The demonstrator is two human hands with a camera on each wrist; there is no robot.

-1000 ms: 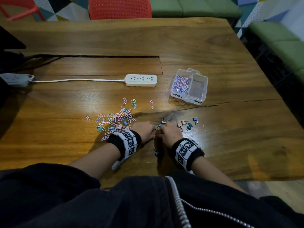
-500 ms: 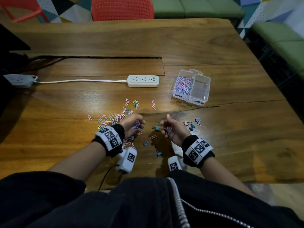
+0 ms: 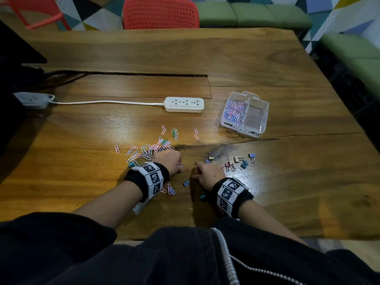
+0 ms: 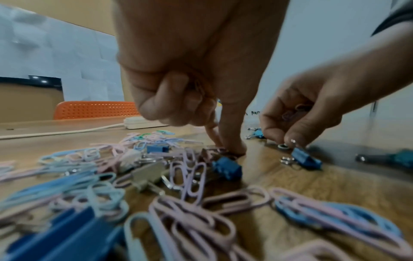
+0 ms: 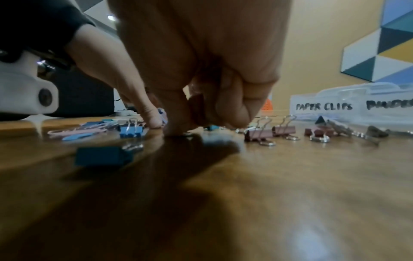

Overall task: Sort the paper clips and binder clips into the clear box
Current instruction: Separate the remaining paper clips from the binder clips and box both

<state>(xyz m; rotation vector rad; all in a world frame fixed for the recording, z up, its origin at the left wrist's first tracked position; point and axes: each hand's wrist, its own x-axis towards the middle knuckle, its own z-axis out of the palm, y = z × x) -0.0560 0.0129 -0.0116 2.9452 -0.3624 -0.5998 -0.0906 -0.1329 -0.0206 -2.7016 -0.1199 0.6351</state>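
Observation:
Pastel paper clips (image 3: 148, 150) lie scattered left of centre on the wooden table (image 3: 287, 182). Small binder clips (image 3: 230, 165) lie to their right. The clear box (image 3: 256, 118) stands behind them, with paper clips (image 3: 234, 112) in its left compartment. My left hand (image 3: 181, 166) is palm down; its curled fingers hold paper clips, and its fingertips (image 4: 230, 148) press on a pink clip. My right hand (image 3: 195, 171) also holds paper clips (image 4: 297, 109) in its palm, and its fingertips (image 5: 176, 131) pinch at the table beside a blue binder clip (image 4: 306, 159).
A white power strip (image 3: 185, 104) with its cord lies behind the clips, and a second one (image 3: 33, 99) sits at the far left. A red chair (image 3: 160, 13) stands beyond the table. More binder clips (image 3: 186, 183) lie between my wrists.
Half a second ago both hands were lifted with palms turned up, holding clips. Now both are palm down on the table again, fingertips on the clips.

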